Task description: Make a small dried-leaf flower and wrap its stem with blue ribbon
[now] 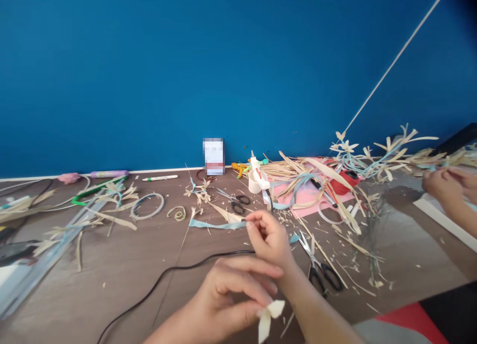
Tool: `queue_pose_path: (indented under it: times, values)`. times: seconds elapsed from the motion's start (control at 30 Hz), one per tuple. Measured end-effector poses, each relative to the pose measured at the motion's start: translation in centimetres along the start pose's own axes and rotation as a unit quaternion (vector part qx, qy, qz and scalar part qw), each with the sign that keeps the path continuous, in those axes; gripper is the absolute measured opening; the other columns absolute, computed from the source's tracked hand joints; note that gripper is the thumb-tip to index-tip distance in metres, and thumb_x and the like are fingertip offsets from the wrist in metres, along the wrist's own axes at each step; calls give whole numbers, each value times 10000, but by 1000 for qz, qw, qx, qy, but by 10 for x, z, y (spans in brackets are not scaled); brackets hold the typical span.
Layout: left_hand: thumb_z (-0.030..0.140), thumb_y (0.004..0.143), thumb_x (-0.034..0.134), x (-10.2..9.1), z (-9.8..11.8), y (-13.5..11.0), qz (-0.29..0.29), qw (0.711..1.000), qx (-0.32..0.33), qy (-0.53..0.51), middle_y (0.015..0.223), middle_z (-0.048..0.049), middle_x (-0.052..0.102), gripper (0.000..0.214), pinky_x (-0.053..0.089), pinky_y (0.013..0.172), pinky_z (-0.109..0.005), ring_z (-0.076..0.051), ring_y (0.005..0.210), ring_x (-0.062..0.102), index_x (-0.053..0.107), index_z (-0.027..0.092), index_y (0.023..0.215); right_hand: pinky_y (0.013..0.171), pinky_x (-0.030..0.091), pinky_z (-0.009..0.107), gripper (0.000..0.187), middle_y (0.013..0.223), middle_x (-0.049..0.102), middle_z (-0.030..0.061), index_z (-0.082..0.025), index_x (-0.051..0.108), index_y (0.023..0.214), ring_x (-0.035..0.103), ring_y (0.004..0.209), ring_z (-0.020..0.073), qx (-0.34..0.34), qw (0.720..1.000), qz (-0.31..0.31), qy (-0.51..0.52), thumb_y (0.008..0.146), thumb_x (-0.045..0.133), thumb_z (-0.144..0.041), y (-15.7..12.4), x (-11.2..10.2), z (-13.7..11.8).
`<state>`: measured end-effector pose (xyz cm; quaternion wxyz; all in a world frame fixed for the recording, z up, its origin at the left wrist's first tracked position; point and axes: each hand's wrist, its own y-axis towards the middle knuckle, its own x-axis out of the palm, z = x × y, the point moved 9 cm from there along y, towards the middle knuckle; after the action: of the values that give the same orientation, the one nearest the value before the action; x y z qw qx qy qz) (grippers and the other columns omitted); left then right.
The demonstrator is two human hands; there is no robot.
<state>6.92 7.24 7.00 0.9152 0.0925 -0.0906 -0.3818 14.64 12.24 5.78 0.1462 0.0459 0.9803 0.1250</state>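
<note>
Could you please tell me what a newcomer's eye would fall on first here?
Probably the vivid blue wall filling the upper half. Next, the left hand at bottom centre, holding a pale petal-shaped piece, with the right hand just beyond, at a blue strip's end. Then the white glue gun, standing near the wall.

- Moderately bright, diffuse light; its source is out of frame.
- The blue wall [167,76] is lightest around the middle and darker toward the upper right, where the corner goes black.
- A pale sheen spreads over the tabletop [141,284] at right, beside a darker, shadowed patch.
- Wide-angle stretching shows toward the side edges.
- Another person's hands [443,185] at far right look soft and smeared.
- Coarse pixelation covers the small upright box [213,158].
</note>
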Motion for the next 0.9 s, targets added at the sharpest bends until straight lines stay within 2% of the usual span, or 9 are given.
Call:
queue_pose_path:
  times: [0.1,0.27,0.43,0.5,0.57,0.63,0.7,0.77,0.9]
  values:
    - [161,730,593,14,-2,0,-38,999,-17,18,1090,-101,613,190,466,766,-317,-201,824,623,715,254,842,437,300,198,78,549,450,-49,-174,520,823,399,469,83,2,1000,-3,29,796,470,-227,9,3,-8]
    - [216,741,587,37,-14,1,-63,998,-25,12,864,-103,680,178,424,847,-333,-247,1026,554,712,245,864,433,292,186,71,556,444,-55,-175,520,797,382,478,75,17,993,-11,113,788,498,-242,19,9,-18]
    - [273,746,576,60,-29,-7,-118,992,-48,2,1069,-98,631,188,454,782,-280,-231,960,599,708,240,877,400,254,182,72,527,431,-62,-170,522,756,348,438,63,10,991,33,133,770,512,-240,35,-3,-23]
    - [244,757,564,58,-27,-10,-101,994,-38,-17,1010,-100,656,191,464,741,-273,-215,889,624,704,241,887,403,254,183,71,526,436,-61,-168,527,750,348,437,61,-6,992,45,122,763,522,-238,40,-8,-26]
    - [196,752,568,44,-18,-10,-39,999,-3,-7,968,-99,664,199,462,719,-277,-202,832,627,702,248,890,400,249,184,70,528,439,-61,-171,529,746,342,433,58,-17,991,50,121,762,526,-240,43,-9,-28]
    - [160,732,584,29,-5,-10,31,997,44,49,1058,-104,628,207,444,743,-303,-219,883,594,709,260,864,390,235,183,75,523,428,-67,-178,528,744,328,424,55,-11,989,51,140,762,530,-250,44,-7,-25]
    - [152,713,599,21,5,-9,63,988,79,120,1179,-104,561,203,408,802,-346,-255,975,539,716,266,835,380,224,183,80,509,406,-75,-184,526,739,313,414,53,0,984,51,168,758,539,-261,45,-4,-21]
    - [153,727,580,25,3,-7,39,984,80,157,1137,-117,589,223,384,827,-364,-262,970,538,711,265,869,367,208,181,89,483,381,-85,-184,527,725,292,398,50,13,978,49,202,747,555,-265,45,-2,-16]
    - [158,766,530,40,-9,-9,-52,981,51,182,750,-111,690,284,403,765,-332,-215,725,612,672,256,992,340,161,174,97,443,363,-99,-182,521,705,248,359,39,30,962,56,265,731,577,-256,45,-6,-14]
